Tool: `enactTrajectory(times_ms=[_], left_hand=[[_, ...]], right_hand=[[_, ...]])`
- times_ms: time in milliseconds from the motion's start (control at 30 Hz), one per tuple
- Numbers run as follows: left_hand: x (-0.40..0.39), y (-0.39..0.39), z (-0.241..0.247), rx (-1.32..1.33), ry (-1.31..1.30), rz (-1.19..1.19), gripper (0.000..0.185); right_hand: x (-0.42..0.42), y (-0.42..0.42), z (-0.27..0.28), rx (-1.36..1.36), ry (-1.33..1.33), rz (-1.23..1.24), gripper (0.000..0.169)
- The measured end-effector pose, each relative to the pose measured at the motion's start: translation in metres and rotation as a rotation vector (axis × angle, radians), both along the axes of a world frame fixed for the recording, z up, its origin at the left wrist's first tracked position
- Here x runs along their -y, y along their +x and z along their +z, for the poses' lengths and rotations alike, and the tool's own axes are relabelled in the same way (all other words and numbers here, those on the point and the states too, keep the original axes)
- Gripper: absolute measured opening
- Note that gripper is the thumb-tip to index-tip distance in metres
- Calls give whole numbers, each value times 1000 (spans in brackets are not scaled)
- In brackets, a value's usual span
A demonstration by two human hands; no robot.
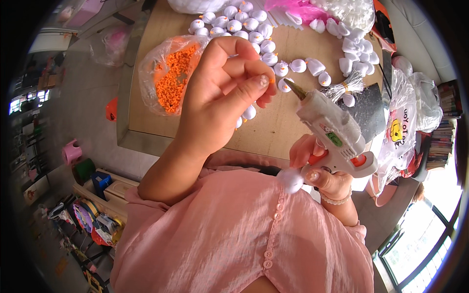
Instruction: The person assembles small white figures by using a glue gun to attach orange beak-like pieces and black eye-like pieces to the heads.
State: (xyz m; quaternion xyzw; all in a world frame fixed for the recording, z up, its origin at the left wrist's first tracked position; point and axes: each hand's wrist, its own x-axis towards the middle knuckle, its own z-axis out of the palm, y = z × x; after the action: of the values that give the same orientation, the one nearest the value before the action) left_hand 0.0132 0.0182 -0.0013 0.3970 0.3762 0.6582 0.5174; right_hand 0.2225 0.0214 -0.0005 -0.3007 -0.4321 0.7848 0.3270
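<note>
My left hand (223, 88) is raised over the table and pinches a tiny orange piece (272, 81) between thumb and forefinger. My right hand (329, 179) grips a white hot glue gun (333, 128), its brass-coloured nozzle tilted up and left towards my left fingers, apart from them. A white ball (293, 181), somewhat blurred, is also held by my right hand, beside the gun's handle. Left of my left hand, a clear plastic bag (146, 86) holds many small orange pieces (174, 82). White balls with orange noses (234, 25) and drawn faces lie beyond my left hand, partly hidden by it.
White fabric-like pieces (357, 55) lie at the table's far right, near a bundle of thin wires (346, 86). A pink plastic bag (298, 9) is at the back. Plastic bags (397, 124) hang right of the table (263, 135). A crate (117, 190) stands on the left.
</note>
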Motion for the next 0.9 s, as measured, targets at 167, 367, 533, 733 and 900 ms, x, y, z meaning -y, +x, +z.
enactTrajectory(times_ms=[167,367,533,733,900], left_hand=[[-2,1,-5,-148,72,36,23],[12,-3,-21,-12,-314,-34,11],[17,-4,-20,176,-307,-73,9],[23,-20,-21,173,-241,-103,17],[31,-26,-6,250,-228,-42,34]], right_hand=[[-2,-2,-11,-44,71,-24,33],[-6,2,-21,85,205,-57,25],[-7,-5,-17,137,221,-58,35],[-5,-5,-6,200,157,95,43],[2,-7,-9,178,201,140,38]])
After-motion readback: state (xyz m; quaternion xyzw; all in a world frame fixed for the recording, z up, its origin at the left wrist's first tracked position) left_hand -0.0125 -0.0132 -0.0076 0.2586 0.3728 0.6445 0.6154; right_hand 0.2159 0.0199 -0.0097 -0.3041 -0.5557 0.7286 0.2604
